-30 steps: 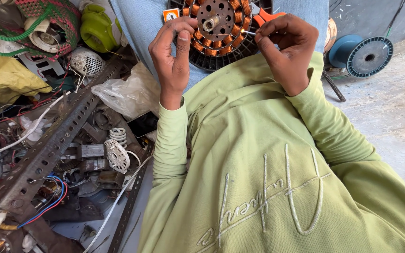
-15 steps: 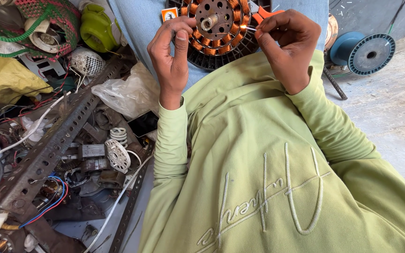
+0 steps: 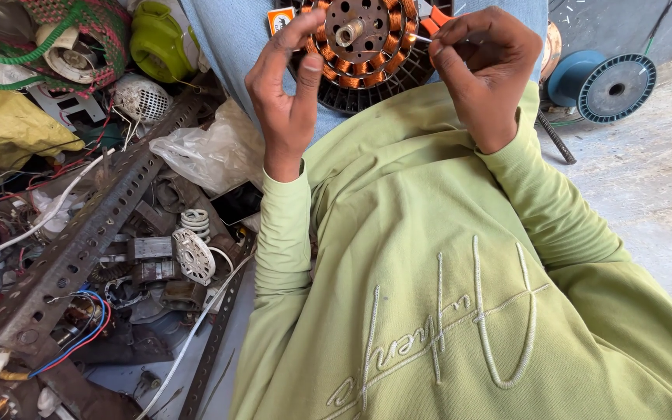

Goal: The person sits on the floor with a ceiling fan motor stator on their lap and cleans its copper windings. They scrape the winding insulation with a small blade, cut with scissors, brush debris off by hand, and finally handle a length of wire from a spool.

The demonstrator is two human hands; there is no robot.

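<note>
1. Plainly, the motor stator (image 3: pixel 363 47) with copper windings lay on my lap, at the top of the view; I judged it heavy and rigid, best gripped by its dark outer rim.
2. My left hand (image 3: pixel 285 101) steadied its edge, fingers loosely spread.
3. My right hand (image 3: pixel 480 66) was raised, fingertips pinching a thin wire (image 3: pixel 421 37), fragile and springy.

- You're working in bright, even daylight; colours look saturated and nothing is dim
- Your shadows are soft, deepest among the scrap parts (image 3: pixel 118 264) on your left
- The concrete floor (image 3: pixel 655 187) looks pale, near glare
- Focus is sharp overall, with slight wide-angle stretching at the edges
</note>
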